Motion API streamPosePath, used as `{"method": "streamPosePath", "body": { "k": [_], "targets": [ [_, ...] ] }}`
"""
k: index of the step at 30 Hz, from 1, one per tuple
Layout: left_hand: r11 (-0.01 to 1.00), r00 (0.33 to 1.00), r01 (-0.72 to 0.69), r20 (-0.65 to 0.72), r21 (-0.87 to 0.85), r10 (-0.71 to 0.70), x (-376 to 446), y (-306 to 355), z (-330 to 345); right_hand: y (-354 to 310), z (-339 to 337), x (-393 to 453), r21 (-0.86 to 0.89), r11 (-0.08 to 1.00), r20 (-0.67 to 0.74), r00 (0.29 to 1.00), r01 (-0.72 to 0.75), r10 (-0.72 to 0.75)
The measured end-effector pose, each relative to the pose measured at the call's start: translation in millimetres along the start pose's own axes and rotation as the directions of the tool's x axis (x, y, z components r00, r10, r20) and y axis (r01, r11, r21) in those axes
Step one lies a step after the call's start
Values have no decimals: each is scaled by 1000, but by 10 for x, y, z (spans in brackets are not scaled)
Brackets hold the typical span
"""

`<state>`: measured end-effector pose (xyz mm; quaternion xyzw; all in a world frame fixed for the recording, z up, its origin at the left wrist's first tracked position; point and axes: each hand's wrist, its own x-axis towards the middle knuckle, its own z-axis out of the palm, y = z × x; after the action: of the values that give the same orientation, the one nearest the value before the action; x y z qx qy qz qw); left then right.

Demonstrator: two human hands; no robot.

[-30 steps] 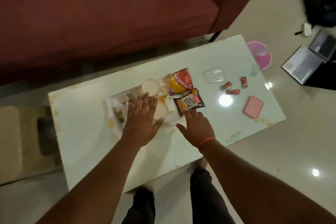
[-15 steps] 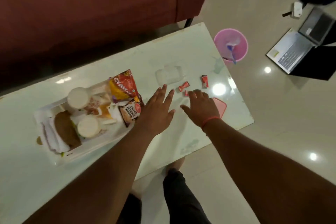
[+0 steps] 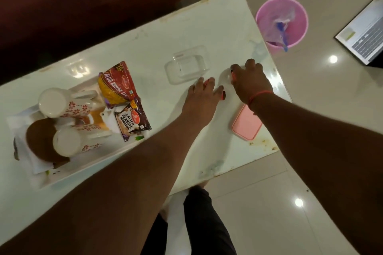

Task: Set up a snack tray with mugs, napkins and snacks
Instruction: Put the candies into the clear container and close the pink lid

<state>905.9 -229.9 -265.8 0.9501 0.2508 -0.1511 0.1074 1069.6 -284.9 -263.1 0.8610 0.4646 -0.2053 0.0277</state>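
A white tray (image 3: 87,168) on the table's left holds two floral white mugs (image 3: 62,102) (image 3: 71,141), white napkins (image 3: 22,128), an Aloo Bhujia packet (image 3: 116,85) and a salted peanuts packet (image 3: 132,121). On the right part of the table, my left hand (image 3: 202,98) lies palm down with its fingers curled onto small red candies (image 3: 223,94). Just to its right, my right hand (image 3: 249,82) is clawed over another red candy (image 3: 232,74), mostly hidden under the fingers.
A clear plastic box (image 3: 187,64) sits just beyond my hands and its pink lid (image 3: 246,124) lies near the table's front right edge. A pink bin (image 3: 281,20) and an open laptop (image 3: 362,37) are on the floor at the right. A maroon sofa (image 3: 93,2) runs behind the table.
Both hands moved from the tray rightward across the table and came down on the red candies. The view shifted right with them.
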Motion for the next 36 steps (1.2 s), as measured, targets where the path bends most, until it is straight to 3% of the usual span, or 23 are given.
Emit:
{"method": "streamPosePath", "body": {
  "k": [5, 10, 13, 15, 18, 20, 24, 28, 31, 36],
  "targets": [
    [999, 998, -34, -57, 10, 35, -19, -26, -87, -37, 70, -38, 52, 997, -20, 998, 58, -57],
    [990, 997, 61, -38, -127, -67, -102, -109, -73, -202, -114, 13, 335, 940, -98, 989, -69, 107],
    [966, 988, 133, -49, -221, -147, -167, -164, 9, -461, -324, 167, 427, 902, -239, 970, 59, 50],
    [951, 980, 173, -56, -256, -193, -216, -189, 56, -653, -408, 303, 378, 909, -276, 958, 178, -73],
    [946, 975, 186, -72, -267, -212, -283, -215, 90, -852, -395, 479, 239, 926, -198, 949, 291, -247],
    [935, 971, 186, -89, -302, -222, -304, -237, 97, -905, -363, 500, 173, 935, -164, 945, 311, -284],
    [875, 955, 230, -76, -426, -288, -295, -295, 87, -866, -272, 224, 172, 919, -304, 907, 354, -292],
    [792, 937, 277, -32, -544, -349, -308, -355, 90, -707, 30, -252, 361, 853, -36, 919, 378, -392],
    [747, 940, 278, 11, -604, -340, -331, -388, 77, -622, 170, -426, 498, 832, 67, 945, 245, -319],
    [673, 937, 225, -34, -704, -349, -295, -468, -134, -639, 40, -377, 649, 753, -98, 993, 110, -61]
  ]
}}
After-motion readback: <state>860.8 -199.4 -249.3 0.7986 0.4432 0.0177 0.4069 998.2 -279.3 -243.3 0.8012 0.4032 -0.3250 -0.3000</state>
